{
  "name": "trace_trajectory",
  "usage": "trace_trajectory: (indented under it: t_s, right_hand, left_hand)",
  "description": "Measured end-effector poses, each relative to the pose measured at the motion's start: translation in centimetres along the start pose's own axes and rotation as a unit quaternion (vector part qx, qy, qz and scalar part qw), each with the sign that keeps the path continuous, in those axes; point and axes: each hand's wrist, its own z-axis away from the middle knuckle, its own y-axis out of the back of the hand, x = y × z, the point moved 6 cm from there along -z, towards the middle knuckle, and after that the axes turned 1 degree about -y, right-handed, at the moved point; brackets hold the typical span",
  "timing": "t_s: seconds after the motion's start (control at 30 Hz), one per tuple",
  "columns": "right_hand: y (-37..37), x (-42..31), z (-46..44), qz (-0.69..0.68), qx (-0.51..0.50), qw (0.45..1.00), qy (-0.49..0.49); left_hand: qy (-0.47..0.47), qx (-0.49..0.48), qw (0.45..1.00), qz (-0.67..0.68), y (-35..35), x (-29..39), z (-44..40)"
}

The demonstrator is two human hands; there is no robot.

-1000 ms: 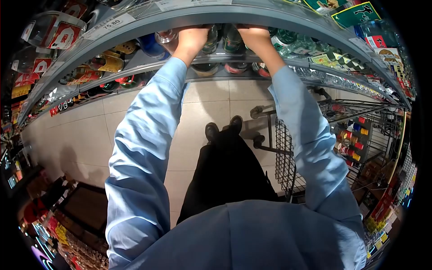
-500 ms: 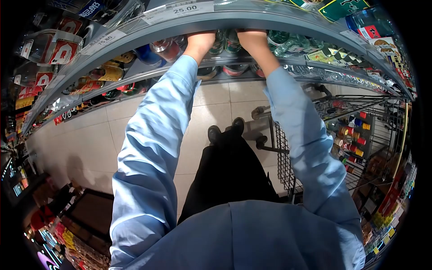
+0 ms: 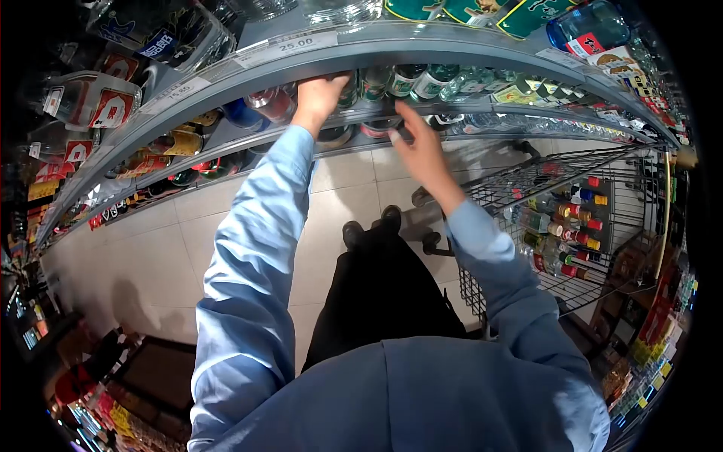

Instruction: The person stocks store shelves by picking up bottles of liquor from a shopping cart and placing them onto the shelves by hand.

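Under upper shelf [image 3: 407,56], perhaps steadying bottles [image 3: 373,84] with left hand [image 3: 319,99], cannot tell grip; outside upper shelf, holding right hand [image 3: 422,148] spread.

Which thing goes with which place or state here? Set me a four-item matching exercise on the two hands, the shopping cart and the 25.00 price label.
Things
1. Left hand
2. Right hand
3. Shopping cart
4. 25.00 price label

Places or states
A. Along the upper shelf's front edge
B. Fingers apart, nothing seen in it
C. In among the shelf bottles, just below that edge
D. On the person's right, with bottles inside

Pairs: 1-C, 2-B, 3-D, 4-A
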Motion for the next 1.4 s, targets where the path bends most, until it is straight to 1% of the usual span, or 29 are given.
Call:
trace_trajectory:
  t_s: [0.03,0.07,0.1,0.13,0.17,0.2,0.23,0.3,0.33,0.37,0.4,0.47,0.5,0.53,0.6,0.63,0.67,0.73,0.77,0.83,0.87,0.97,1.0,1.07,1.13,1.17,1.27,1.3,1.4]
  right_hand:
    - [0.9,-0.1,2.6,-0.018,-0.01,0.998,-0.054]
    - [2.1,-0.6,5.0,-0.048,-0.027,0.993,-0.108]
    - [3.4,-1.1,7.3,-0.078,-0.042,0.983,-0.159]
    - [5.1,-1.9,9.4,-0.092,-0.04,0.973,-0.208]
    - [6.6,-1.9,11.4,-0.107,-0.034,0.968,-0.226]
    - [8.4,-2.4,13.1,-0.101,-0.017,0.968,-0.227]
    - [10.0,-2.6,15.1,-0.122,-0.003,0.963,-0.24]
    - [13.4,-3.4,18.5,-0.068,0.03,0.959,-0.274]
    - [14.7,-2.7,20.3,-0.03,0.027,0.967,-0.251]
    - [15.8,-3.3,21.6,-0.022,0.05,0.966,-0.253]
    - [17.4,-3.3,24.5,-0.032,0.08,0.941,-0.327]
    - [17.8,-4.7,25.6,-0.1,0.109,0.959,-0.243]
    - [17.7,-5.2,26.0,-0.111,0.085,0.957,-0.254]
    - [18.0,-6.7,25.7,0.027,0.034,0.967,-0.251]
    - [18.0,-11.7,23.9,0.14,-0.022,0.982,-0.124]
    - [17.9,-11.6,23.7,0.172,-0.022,0.981,-0.083]
    - [18.1,-12.2,23.3,0.18,-0.04,0.975,-0.128]
    - [18.9,-13.5,22.5,0.17,-0.056,0.969,-0.171]
    - [19.6,-13.8,22.7,0.178,-0.041,0.973,-0.142]
    - [21.3,-13.9,23.7,0.192,-0.011,0.977,-0.088]
    - [22.3,-13.8,24.7,0.195,-0.016,0.977,-0.088]
    - [26.5,-14.0,29.4,0.218,-0.018,0.972,-0.084]
    - [27.9,-13.3,31.5,0.232,-0.019,0.971,-0.057]
    - [31.0,-11.3,36.0,0.273,-0.028,0.958,-0.088]
    - [34.0,-10.4,39.8,0.292,-0.018,0.945,-0.148]
    - [35.3,-9.9,41.6,0.301,-0.014,0.937,-0.176]
    - [38.2,-7.2,45.4,0.311,0.048,0.936,-0.158]
    - [38.7,-6.4,46.0,0.307,0.018,0.934,-0.183]
    - [39.7,-4.4,47.4,0.369,0.03,0.916,-0.152]
  left_hand:
    - [0.059,0.042,0.991,0.111,-0.3,-1.3,1.1]
    - [0.013,0.093,0.983,0.16,-0.5,-1.7,2.8]
    - [0.045,0.061,0.962,0.264,-1.0,-0.3,5.8]
    - [0.103,0.057,0.934,0.337,-1.6,0.9,9.4]
    - [0.139,0.014,0.928,0.346,-2.6,0.4,13.0]
    - [0.109,-0.047,0.942,0.314,-3.1,0.6,16.7]
    - [0.142,-0.125,0.93,0.317,-3.5,0.9,20.6]
    - [0.228,-0.194,0.88,0.368,-3.5,1.7,27.6]
    - [0.221,-0.217,0.883,0.353,-3.2,2.6,30.0]
    - [0.18,-0.26,0.907,0.278,-3.4,2.3,32.0]
    - [0.08,-0.292,0.929,0.211,-2.6,3.9,33.7]
    - [0.08,-0.329,0.923,0.18,-2.2,6.0,33.0]
    - [0.075,-0.321,0.925,0.188,-1.7,7.2,32.3]
    - [0.07,-0.311,0.927,0.195,-1.2,8.7,31.3]
    - [0.073,-0.286,0.929,0.223,-1.0,11.1,30.0]
    - [0.09,-0.284,0.927,0.227,-1.2,12.2,29.7]
    - [0.087,-0.291,0.923,0.235,-1.8,13.1,29.9]
    - [0.06,-0.312,0.914,0.252,-3.2,14.7,30.4]
    - [0.037,-0.328,0.907,0.261,-4.0,15.6,30.9]
    - [0.055,-0.367,0.894,0.25,-5.6,17.5,32.5]
    - [0.066,-0.386,0.888,0.243,-6.5,18.3,33.4]
    - [0.044,-0.412,0.888,0.199,-10.1,19.5,35.2]
    - [0.041,-0.426,0.886,0.181,-11.6,20.2,35.9]
    - [0.006,-0.422,0.887,0.187,-13.9,23.3,37.2]
    - [-0.029,-0.412,0.882,0.226,-15.9,27.4,38.7]
    - [-0.048,-0.429,0.877,0.211,-17.4,28.7,39.6]
    - [-0.132,-0.417,0.888,0.138,-20.1,33.2,42.3]
    - [-0.179,-0.42,0.886,0.081,-20.8,34.4,43.3]
    - [-0.285,-0.361,0.886,-0.052,-25.9,31.5,45.7]
